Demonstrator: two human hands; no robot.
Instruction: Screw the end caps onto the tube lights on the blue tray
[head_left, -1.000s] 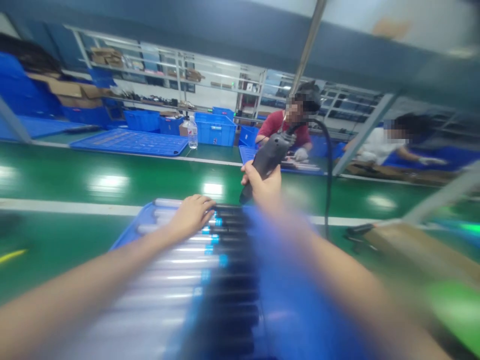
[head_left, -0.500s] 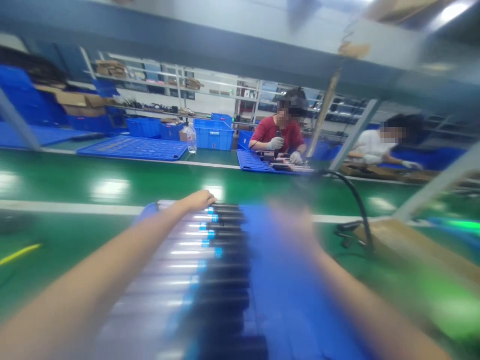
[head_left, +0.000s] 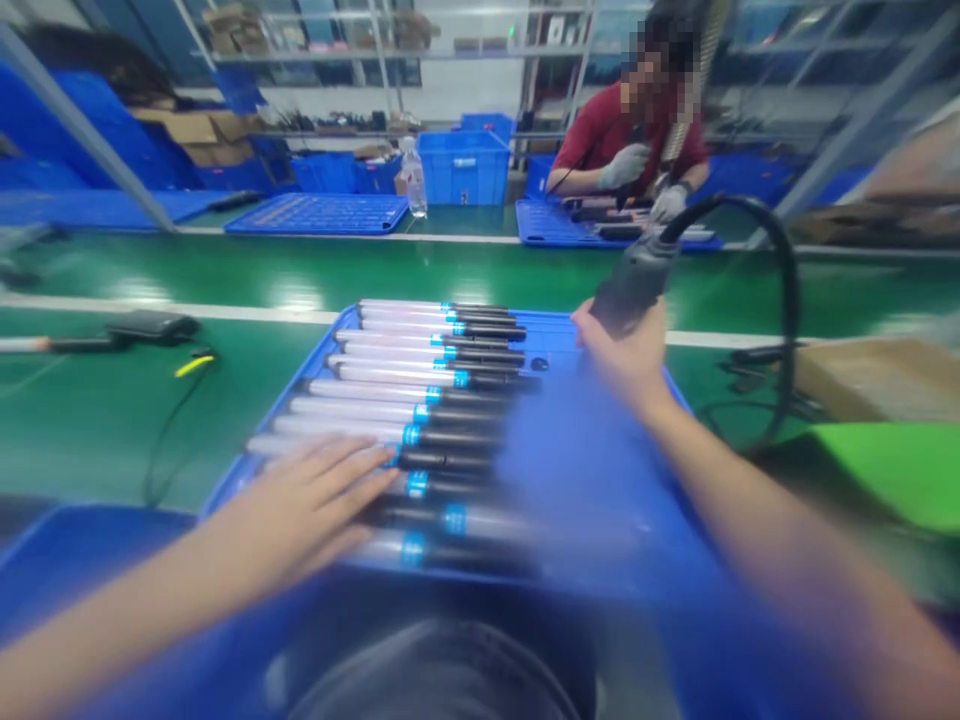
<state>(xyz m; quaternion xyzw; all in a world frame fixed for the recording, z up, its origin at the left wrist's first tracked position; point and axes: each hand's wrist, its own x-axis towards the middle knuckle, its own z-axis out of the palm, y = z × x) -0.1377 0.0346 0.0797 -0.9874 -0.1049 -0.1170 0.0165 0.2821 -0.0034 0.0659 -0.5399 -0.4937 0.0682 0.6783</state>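
A row of slim tubes (head_left: 375, 390), whitish at one end, black at the other with blue bands between, lies across a blue plastic tray (head_left: 585, 440). My left hand (head_left: 322, 490) rests flat on the nearer tubes, fingers stretched toward the blue bands. Over the tray's far right part, my right hand (head_left: 634, 345) is wrapped round a dark grey handheld tool (head_left: 634, 280) with a thick black hose (head_left: 787, 260) curving from its top. Blur hides the tool's lower end and its exact kind.
Across the green worktop (head_left: 450, 265), a co-worker (head_left: 630, 140) in red with gloves works over another blue tray (head_left: 536, 225). A water bottle (head_left: 414, 180) stands near blue bins. At right are a cardboard box (head_left: 885, 375) and a bright green surface (head_left: 892, 470); a black device (head_left: 154, 325) lies left.
My left hand has come from the far end of the row back to the nearer tubes, its fingers now spread. My right hand still holds the tool; the view has tipped downward.
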